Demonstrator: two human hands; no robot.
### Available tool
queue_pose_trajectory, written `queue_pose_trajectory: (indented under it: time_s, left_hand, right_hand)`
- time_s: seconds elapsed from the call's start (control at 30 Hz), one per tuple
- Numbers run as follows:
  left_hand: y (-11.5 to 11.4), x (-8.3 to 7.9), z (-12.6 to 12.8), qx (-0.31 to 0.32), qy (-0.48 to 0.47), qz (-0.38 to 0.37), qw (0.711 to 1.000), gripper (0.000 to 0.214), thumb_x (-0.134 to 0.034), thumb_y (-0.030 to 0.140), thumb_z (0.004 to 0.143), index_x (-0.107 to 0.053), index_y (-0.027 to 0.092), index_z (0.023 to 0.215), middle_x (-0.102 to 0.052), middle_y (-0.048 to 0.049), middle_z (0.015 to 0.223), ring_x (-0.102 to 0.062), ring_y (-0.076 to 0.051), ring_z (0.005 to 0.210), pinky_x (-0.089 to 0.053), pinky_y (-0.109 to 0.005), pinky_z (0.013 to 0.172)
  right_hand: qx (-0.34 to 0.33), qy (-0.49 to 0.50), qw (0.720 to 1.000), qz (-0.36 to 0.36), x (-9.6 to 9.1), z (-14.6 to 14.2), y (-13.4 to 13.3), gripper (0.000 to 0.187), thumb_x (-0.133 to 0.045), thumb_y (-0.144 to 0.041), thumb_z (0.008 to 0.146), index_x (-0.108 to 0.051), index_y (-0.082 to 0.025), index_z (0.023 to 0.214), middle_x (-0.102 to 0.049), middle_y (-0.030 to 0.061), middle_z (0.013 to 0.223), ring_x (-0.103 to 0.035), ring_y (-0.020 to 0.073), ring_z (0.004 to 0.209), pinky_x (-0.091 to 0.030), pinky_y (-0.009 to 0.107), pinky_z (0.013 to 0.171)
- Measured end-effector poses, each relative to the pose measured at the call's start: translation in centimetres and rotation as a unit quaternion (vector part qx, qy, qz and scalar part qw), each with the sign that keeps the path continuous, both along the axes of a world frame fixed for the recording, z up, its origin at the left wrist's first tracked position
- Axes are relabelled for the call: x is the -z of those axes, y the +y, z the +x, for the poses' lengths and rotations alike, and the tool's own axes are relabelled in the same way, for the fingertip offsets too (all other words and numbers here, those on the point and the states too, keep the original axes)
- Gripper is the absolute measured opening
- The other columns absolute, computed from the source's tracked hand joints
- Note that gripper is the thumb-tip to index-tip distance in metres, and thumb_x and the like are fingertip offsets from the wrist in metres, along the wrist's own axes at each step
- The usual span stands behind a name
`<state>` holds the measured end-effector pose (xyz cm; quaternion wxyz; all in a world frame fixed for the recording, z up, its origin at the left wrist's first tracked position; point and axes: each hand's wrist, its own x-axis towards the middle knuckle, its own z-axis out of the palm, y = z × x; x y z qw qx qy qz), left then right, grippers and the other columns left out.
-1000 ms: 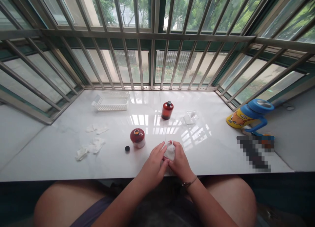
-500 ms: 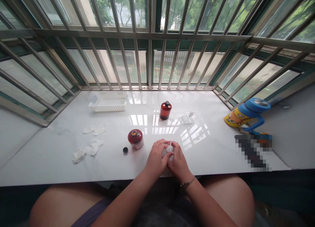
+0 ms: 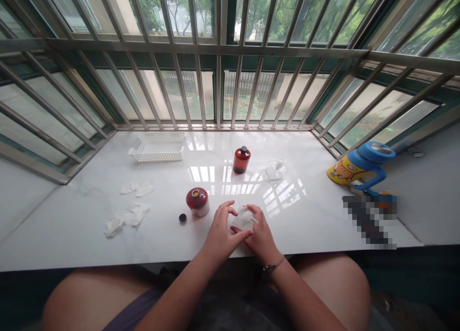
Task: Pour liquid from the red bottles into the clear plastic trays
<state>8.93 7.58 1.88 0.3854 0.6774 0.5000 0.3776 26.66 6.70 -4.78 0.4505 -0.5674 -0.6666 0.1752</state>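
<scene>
Close to the table's front edge, a small clear container with a whitish pump-like top (image 3: 247, 217) sits in my right hand (image 3: 260, 235), its fingers curled around the far side. My left hand (image 3: 223, 233) is beside it, fingers and thumb spread in a wide curve with a gap to the container's left side. Whether the left thumb touches the container is hard to make out. Left of my hands stands an uncapped dark red bottle (image 3: 197, 202), and a small black cap (image 3: 182, 218) lies at its side. Farther back is a capped red-brown bottle (image 3: 242, 160).
A white perforated basket (image 3: 158, 155) stands at the back left. Crumpled white tissues (image 3: 125, 219) lie on the left. Behind my right hand is a clear square piece (image 3: 275, 170). At the right stands a blue and yellow flask (image 3: 359, 163), near a blurred dark patch.
My left hand has opened and drawn back from the clear container. The container's white top has turned, its spout now pointing right. My right hand has hardly moved.
</scene>
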Motion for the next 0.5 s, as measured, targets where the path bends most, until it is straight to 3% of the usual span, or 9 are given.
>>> queue_pose_trajectory:
  time_s: [0.1,0.2,0.27,0.37,0.5]
  left_hand:
    - [0.08,-0.1,0.23,0.044,0.007,-0.011,0.999,0.065,-0.099,0.026,0.075,-0.064,0.026,0.129,-0.046,-0.016,0.17,-0.045,-0.038,0.158,-0.039,-0.06,0.131]
    - [0.11,0.0,0.47,0.016,-0.013,-0.024,1.0,0.057,-0.101,0.026,0.072,-0.064,0.023,0.115,-0.057,-0.0168,0.157,-0.055,-0.038,0.148,-0.047,-0.059,0.124]
    - [0.11,0.06,0.55,0.006,-0.029,-0.025,0.999,0.063,-0.1,0.026,0.071,-0.062,0.023,0.122,-0.058,-0.0166,0.155,-0.056,-0.038,0.147,-0.047,-0.06,0.123]
    - [0.11,0.06,0.59,0.049,-0.028,-0.025,0.998,0.07,-0.097,0.026,0.076,-0.062,0.026,0.136,-0.049,-0.0149,0.167,-0.046,-0.038,0.158,-0.039,-0.06,0.131]
    - [0.18,0.1,0.65,0.012,-0.041,-0.061,0.997,0.064,-0.096,0.027,0.077,-0.063,0.024,0.133,-0.057,-0.0155,0.158,-0.056,-0.038,0.148,-0.045,-0.06,0.125]
  right_hand:
    - [-0.006,-0.003,1.0,-0.002,0.08,0.15,0.01,0.074,-0.086,-0.052,0.088,-0.048,-0.025,0.145,-0.066,0.0158,0.136,-0.071,0.0352,0.122,-0.064,0.056,0.101]
    - [-0.003,-0.003,1.0,0.003,0.03,0.22,0.02,0.072,-0.085,-0.052,0.088,-0.048,-0.025,0.144,-0.066,0.015,0.134,-0.071,0.0348,0.121,-0.065,0.055,0.1]
    - [-0.005,-0.009,1.0,0.01,-0.07,0.22,0.04,0.07,-0.085,-0.05,0.088,-0.049,-0.025,0.143,-0.066,0.0147,0.134,-0.071,0.0349,0.121,-0.064,0.055,0.101]
    - [-0.013,-0.012,1.0,0.014,-0.23,0.17,0.09,0.068,-0.085,-0.048,0.089,-0.05,-0.025,0.142,-0.066,0.0145,0.133,-0.07,0.0347,0.121,-0.064,0.055,0.101]
    - [-0.006,-0.003,1.0,0.014,-0.3,0.1,0.1,0.066,-0.086,-0.046,0.088,-0.052,-0.025,0.141,-0.067,0.0141,0.132,-0.071,0.0335,0.118,-0.066,0.053,0.099]
